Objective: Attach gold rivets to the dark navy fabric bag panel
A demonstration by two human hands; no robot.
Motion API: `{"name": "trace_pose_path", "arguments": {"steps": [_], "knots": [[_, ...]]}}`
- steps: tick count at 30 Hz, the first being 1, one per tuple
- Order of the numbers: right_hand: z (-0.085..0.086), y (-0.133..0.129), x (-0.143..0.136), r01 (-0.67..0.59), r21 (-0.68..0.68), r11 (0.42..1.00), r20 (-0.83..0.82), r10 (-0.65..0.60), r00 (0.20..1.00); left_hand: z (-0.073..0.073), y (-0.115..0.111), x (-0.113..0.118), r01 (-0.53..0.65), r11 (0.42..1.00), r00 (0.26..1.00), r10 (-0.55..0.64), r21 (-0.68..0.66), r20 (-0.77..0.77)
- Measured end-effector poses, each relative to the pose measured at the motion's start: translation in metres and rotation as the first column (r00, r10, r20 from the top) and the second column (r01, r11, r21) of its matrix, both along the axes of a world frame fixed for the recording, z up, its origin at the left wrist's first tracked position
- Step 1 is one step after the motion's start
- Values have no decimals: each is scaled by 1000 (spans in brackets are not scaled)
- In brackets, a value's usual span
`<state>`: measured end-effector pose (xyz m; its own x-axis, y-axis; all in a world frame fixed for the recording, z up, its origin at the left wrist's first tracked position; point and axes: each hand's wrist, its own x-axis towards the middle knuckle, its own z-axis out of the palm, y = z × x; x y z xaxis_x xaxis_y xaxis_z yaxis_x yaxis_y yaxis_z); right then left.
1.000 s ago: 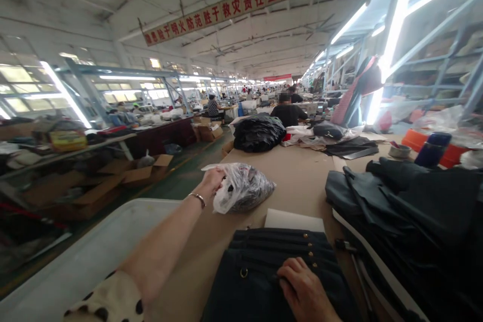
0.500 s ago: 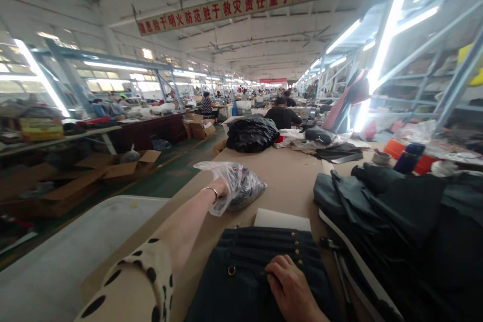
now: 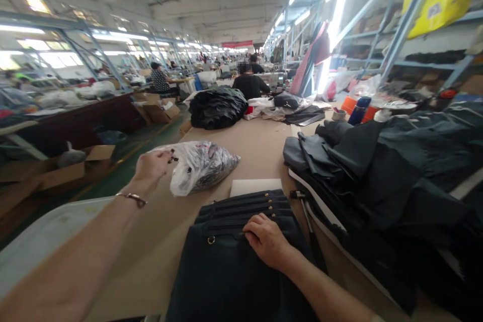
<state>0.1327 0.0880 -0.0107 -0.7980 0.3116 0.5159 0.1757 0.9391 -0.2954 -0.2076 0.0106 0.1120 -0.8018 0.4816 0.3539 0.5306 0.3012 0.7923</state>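
Pinching small dark pieces (image 3: 173, 158), the left hand (image 3: 153, 167) is hovering at the plastic bag (image 3: 206, 163) on the counter (image 3: 260, 148); the right hand (image 3: 266, 239) is resting on stacked dark panels (image 3: 230, 271), grip unclear. A few pieces are showing outside; the bag is apparently holding more.

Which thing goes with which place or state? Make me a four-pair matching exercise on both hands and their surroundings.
Things
1. Yellow bag
2. Left hand
3. Black pile
4. Right hand

Places or states
A. Resting on the dark stack with gold studs
B. Toward the table's far end
C. In the view's upper right
D. Holding small dark bits beside the clear plastic bag

Pairs: 1-C, 2-D, 3-B, 4-A
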Motion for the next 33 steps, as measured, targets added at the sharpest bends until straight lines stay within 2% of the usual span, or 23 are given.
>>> {"name": "trace_pose_path", "arguments": {"steps": [3,6,7,9,11,12,13,14,15,19,24,26,30,31,33], "knots": [[5,-2,1,-41,-157,987,-65,31,997,-19,-27,26,123,987,978,-138,103,154],[25,-9,0,-123,-398,909,-133,75,988,-37,-42,72,295,943,906,-328,155,269],[34,-13,-1,-153,-475,867,-154,89,984,-42,-45,90,356,918,863,-395,174,316],[50,-20,-7,-227,-614,756,-227,105,968,-47,-46,124,483,841,722,-540,244,432],[59,-23,-14,-315,-729,608,-329,92,940,-51,-43,153,570,758,565,-642,317,518],[62,-24,-18,-354,-764,540,-376,73,924,-53,-40,165,598,727,512,-670,338,537],[62,-24,-20,-380,-782,494,-412,47,910,-56,-36,174,619,708,489,-686,340,538],[62,-23,-22,-390,-790,474,-434,17,901,-59,-32,182,641,690,476,-702,337,530],[61,-21,-22,-385,-789,478,-443,-9,896,-61,-27,187,661,673,469,-716,332,517],[63,-10,-15,-314,-764,563,-420,-64,905,-68,-10,196,710,619,432,-760,337,486],[80,13,-7,-274,-759,591,-368,-41,929,-59,6,194,678,619,347,-746,397,569],[87,24,-7,-305,-771,559,-372,-8,928,-55,14,193,662,623,329,-742,418,584],[89,45,-7,-329,-848,416,-357,11,934,-55,31,190,633,631,289,-730,448,619],[88,50,-6,-324,-859,396,-350,7,937,-57,35,189,632,633,280,-725,448,629],[86,56,-5,-313,-865,393,-340,0,940,-60,42,187,641,628,258,-719,443,646]]}}
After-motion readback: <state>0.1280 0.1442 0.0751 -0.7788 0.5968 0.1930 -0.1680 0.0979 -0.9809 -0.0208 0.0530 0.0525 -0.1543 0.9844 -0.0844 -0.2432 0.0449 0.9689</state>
